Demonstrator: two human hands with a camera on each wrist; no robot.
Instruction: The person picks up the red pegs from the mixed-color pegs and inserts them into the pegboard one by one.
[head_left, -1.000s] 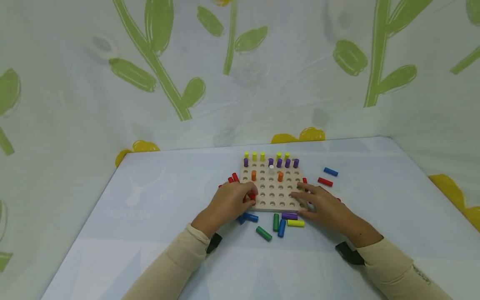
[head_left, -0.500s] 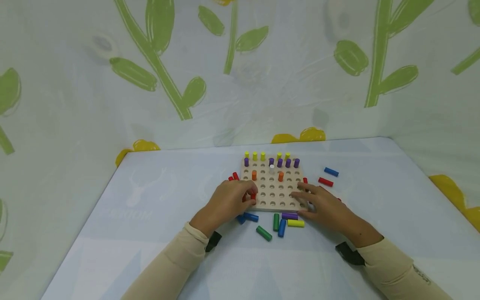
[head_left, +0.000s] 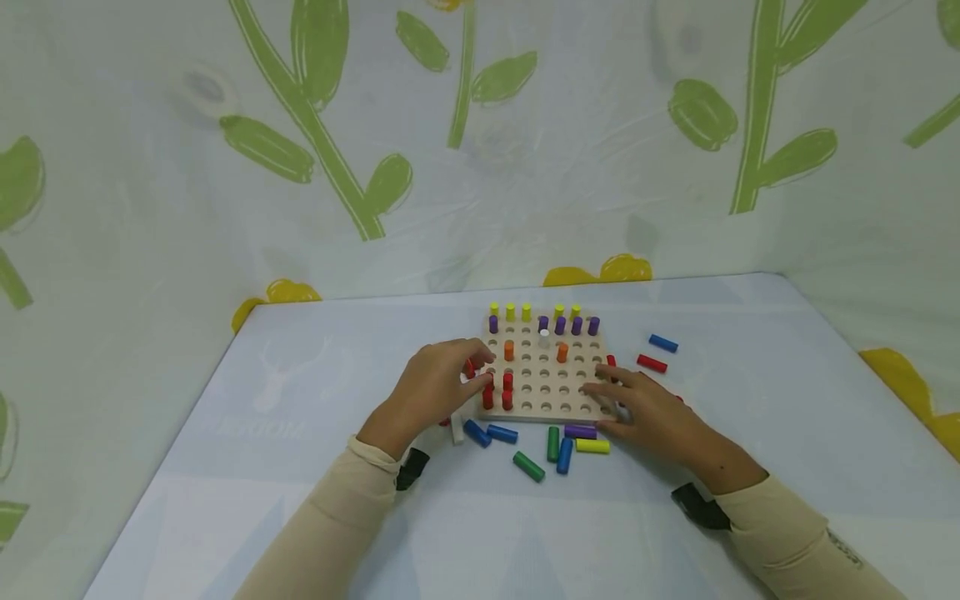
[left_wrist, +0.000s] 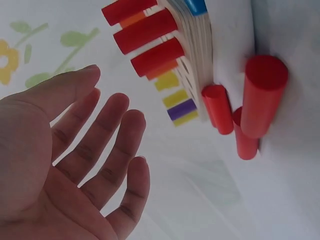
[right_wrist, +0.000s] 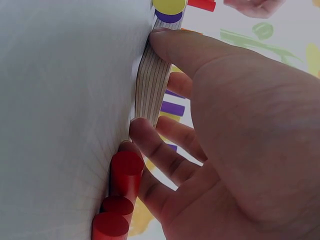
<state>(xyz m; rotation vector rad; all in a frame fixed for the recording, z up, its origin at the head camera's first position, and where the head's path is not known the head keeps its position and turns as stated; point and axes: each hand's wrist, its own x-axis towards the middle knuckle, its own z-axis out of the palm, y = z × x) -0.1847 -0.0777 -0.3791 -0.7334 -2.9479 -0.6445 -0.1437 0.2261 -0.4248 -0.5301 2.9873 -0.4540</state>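
A wooden pegboard (head_left: 536,410) lies on the table. Several red pegs (head_left: 507,400) stand in its front left corner. My left hand (head_left: 431,383) hovers at the board's left side, fingers loosely bent and holding nothing; in the left wrist view, a gap shows between its fingers and the standing pegs. Loose red pegs (left_wrist: 264,97) lie beneath and beside it. At the board's front right corner, my right hand (head_left: 652,417) rests with spread fingers along the edge, the thumb (right_wrist: 172,42) against the board's side. Loose red pegs (right_wrist: 126,172) lie by its fingertips.
Yellow pegs (head_left: 527,312) and purple pegs (head_left: 577,326) stand in the back rows, with a white peg (head_left: 544,338) and orange pegs (head_left: 562,353) farther forward. Loose green (head_left: 528,467), blue (head_left: 502,433) and yellow pegs (head_left: 592,447) lie in front. A blue peg (head_left: 663,343) lies right.
My left hand has released a red peg at the front left corner and moved back and left, uncovering the standing red pegs. The right hand has stayed at the board's edge.
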